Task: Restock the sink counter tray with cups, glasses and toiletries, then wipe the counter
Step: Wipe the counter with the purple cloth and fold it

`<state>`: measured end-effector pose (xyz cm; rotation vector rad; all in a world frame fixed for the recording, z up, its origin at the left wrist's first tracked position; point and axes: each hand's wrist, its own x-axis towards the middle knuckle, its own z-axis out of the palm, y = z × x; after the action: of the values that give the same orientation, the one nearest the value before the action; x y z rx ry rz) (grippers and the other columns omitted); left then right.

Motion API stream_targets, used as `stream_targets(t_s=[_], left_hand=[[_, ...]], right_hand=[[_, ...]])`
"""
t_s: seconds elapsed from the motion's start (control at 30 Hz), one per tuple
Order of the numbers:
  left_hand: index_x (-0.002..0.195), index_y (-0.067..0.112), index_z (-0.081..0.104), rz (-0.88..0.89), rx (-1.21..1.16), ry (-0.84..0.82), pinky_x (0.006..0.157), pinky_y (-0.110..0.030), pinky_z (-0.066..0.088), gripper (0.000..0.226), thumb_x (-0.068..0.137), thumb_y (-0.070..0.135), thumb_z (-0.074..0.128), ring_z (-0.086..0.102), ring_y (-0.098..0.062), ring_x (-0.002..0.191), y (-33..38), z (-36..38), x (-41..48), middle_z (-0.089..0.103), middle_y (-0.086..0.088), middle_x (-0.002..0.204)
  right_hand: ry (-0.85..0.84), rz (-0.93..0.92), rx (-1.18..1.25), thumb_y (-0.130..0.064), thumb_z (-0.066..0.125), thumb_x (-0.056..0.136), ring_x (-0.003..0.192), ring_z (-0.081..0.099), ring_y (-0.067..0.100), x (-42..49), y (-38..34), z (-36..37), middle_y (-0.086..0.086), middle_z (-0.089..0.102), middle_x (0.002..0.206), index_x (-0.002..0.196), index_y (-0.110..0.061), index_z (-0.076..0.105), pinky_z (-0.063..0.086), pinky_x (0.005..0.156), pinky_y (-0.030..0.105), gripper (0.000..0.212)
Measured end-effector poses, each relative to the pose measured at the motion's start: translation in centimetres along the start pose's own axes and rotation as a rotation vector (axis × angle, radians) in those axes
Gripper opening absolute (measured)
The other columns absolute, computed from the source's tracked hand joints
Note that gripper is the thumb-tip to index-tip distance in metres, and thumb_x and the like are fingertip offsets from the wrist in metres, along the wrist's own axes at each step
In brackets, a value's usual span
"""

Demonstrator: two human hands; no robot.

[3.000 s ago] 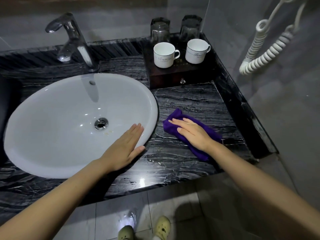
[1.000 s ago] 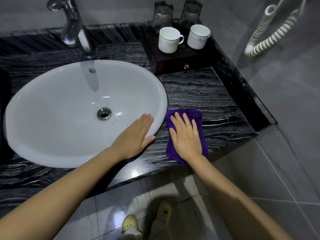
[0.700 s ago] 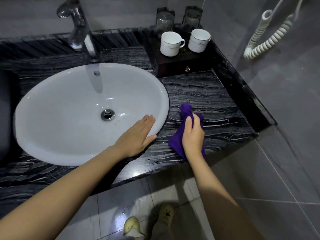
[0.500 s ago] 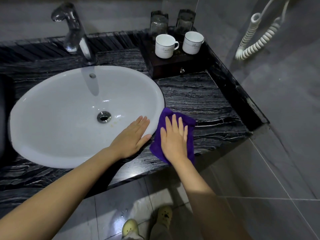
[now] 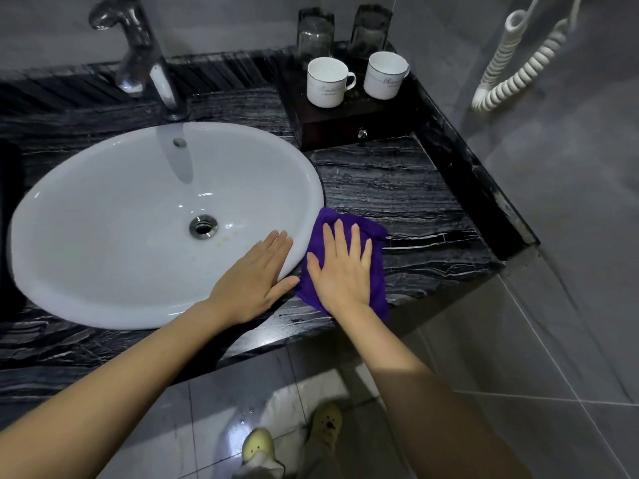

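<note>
A person's right hand [image 5: 340,271] lies flat, fingers spread, pressing a purple cloth [image 5: 378,285] onto the black veined counter [image 5: 397,188], just beside the right rim of the white sink [image 5: 311,188]. The left hand [image 5: 256,274] rests flat on that rim, fingers straight, holding nothing. The cloth looks soft, light and limp. It would likely bunch easily, so a flat palm over its middle probably steers it best. The counter is glossy and probably slick. In the back right corner, a dark wooden tray [image 5: 332,124] carries two white cups [image 5: 326,83], with two glasses [image 5: 314,34] behind them. A chrome faucet [image 5: 145,57] stands behind the sink. A coiled white cord [image 5: 518,70] hangs against the grey wall.
</note>
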<state>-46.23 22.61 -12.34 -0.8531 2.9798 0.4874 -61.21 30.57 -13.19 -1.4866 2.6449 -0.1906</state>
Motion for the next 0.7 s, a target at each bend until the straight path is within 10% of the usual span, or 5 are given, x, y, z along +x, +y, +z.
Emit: stream_targets(t_s=[0.3,0.7], left_hand=[[0.147,0.013,0.005,-0.032,-0.055,-0.032,0.114,-0.021,-0.003,0.1,0.072,0.077,-0.011,-0.01,-0.004,0.138,0.0,-0.6,-0.1,0.006,-0.003,0.157],[0.147,0.017,0.013,-0.119,-0.223,-0.065,0.11,-0.018,0.001,0.112,0.061,0.087,-0.006,-0.007,0.002,0.136,0.3,-2.0,-0.9,0.01,0.004,0.157]], right_hand=[[-0.344,-0.215,0.14,-0.052,0.062,0.079,0.142,0.014,0.023,1.6,4.0,-4.7,-0.006,0.016,0.157,0.148,-0.023,0.018,0.018,0.114,0.041,0.086],[-0.105,-0.081,0.418,-0.032,0.067,0.076,0.116,0.053,0.025,2.3,5.4,-9.5,0.0,0.065,0.12,0.121,-0.027,0.055,0.032,0.102,0.038,0.048]])
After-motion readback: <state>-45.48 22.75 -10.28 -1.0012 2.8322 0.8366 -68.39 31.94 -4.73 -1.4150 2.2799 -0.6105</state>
